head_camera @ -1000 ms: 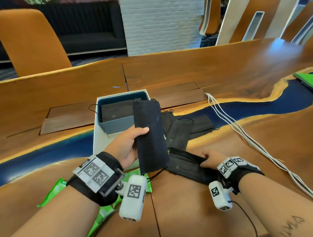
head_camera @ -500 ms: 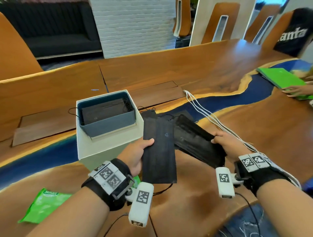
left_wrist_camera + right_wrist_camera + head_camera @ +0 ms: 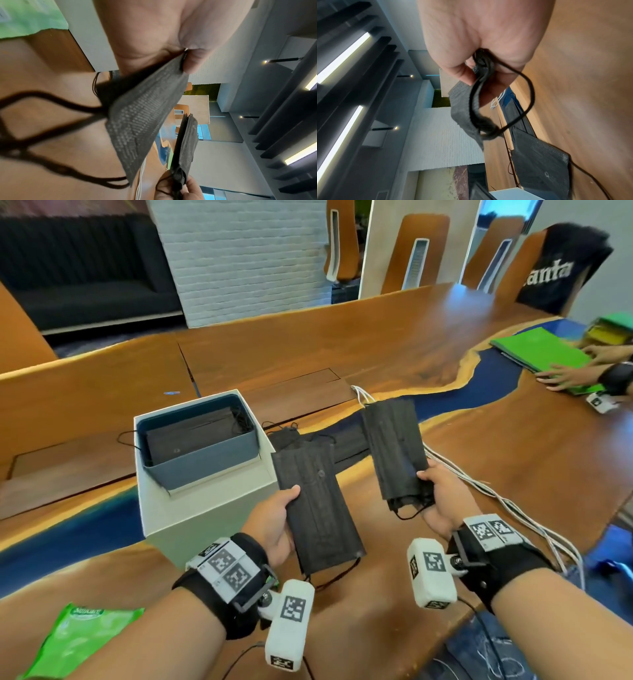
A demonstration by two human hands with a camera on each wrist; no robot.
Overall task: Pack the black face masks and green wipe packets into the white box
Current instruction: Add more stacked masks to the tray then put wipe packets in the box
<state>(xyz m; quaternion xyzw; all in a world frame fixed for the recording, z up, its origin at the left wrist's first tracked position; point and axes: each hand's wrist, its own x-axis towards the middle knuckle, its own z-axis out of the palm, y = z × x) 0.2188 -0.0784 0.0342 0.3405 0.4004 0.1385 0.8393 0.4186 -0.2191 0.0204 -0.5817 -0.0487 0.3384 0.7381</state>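
The white box [image 3: 191, 508] with a blue inner lining stands left of centre and has black masks [image 3: 191, 436] lying in it. My left hand [image 3: 274, 522] pinches a flat stack of black masks [image 3: 317, 508] just right of the box; the same stack [image 3: 142, 121] fills the left wrist view. My right hand [image 3: 436, 498] grips another bunch of black masks [image 3: 394, 446] lifted above the table, seen with its ear loops [image 3: 467, 112] in the right wrist view. More black masks [image 3: 346, 440] lie on the table between the hands. A green wipe packet [image 3: 82, 638] lies near the bottom left.
White cables [image 3: 479, 491] run across the wooden table [image 3: 376, 344] to the right of my right hand. At the far right another person's hands [image 3: 568, 374] rest on green folders [image 3: 541, 350]. Brown chairs stand behind the table.
My right hand has lifted its bunch of masks off the table and turned it upright. The left hand has lowered its stack a little, right of the box. The view has swung right.
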